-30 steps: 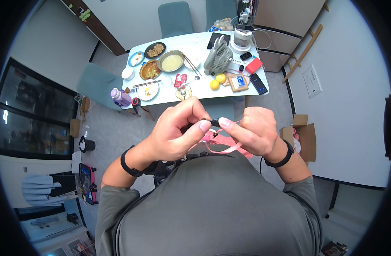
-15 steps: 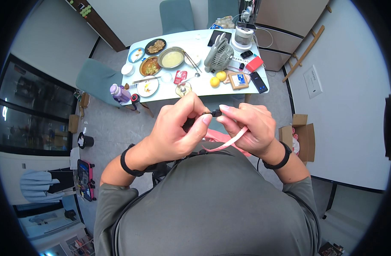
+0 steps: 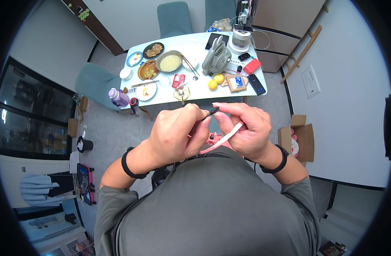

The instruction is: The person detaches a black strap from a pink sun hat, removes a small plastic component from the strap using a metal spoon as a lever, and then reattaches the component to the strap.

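Note:
In front of my belly both hands are raised and close together. My left hand [image 3: 176, 131] is closed, with thumb and forefinger pinching a small black clip-like piece [image 3: 212, 111]. Its slim end goes between those fingertips. My right hand [image 3: 248, 130] has its forefinger and thumb at the thicker end of the black piece. A pale pink strap [image 3: 223, 140] runs out from between the right thumb and curled fingers and hangs in a curve towards my left hand. Below the hands, more pink material [image 3: 214, 137] shows, partly hidden by the fingers.
Beyond my hands stands a white table [image 3: 161, 94] with dishes of food, a pot [image 3: 169, 61], a grey fan [image 3: 218, 57], yellow fruit [image 3: 213, 85] and a phone [image 3: 256, 84]. A purple bottle [image 3: 118, 97] is at its left corner. An open cardboard box [image 3: 305, 138] sits on the floor at right.
The black piece has tilted, its right end now higher. My right fingertips have shifted slightly left and up around it, and the pink strap hangs more steeply.

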Available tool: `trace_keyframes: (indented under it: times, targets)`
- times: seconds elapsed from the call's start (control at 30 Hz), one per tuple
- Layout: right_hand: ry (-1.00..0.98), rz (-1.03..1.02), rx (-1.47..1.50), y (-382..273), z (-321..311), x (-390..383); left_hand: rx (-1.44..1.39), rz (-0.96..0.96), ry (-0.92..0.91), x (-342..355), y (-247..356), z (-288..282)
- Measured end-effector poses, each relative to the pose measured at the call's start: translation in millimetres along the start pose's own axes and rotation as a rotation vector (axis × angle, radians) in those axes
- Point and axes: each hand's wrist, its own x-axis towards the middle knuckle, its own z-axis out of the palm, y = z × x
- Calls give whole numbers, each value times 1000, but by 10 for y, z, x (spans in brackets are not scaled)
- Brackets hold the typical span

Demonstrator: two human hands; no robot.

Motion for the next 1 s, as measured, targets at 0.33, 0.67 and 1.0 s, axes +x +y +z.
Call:
trace_keyframes:
  times: [0.33, 0.67, 1.0]
  targets:
    - [-1, -77, -102, 96, 76, -33, 237, -71, -213, -11, 45, -10]
    - [-30, -113, -185, 177, 126, -167, 222, -93, -322, -63, 19, 18]
    - [53, -85, -144, 252, 142, -201, 184, -85, -341, 30, -5, 104]
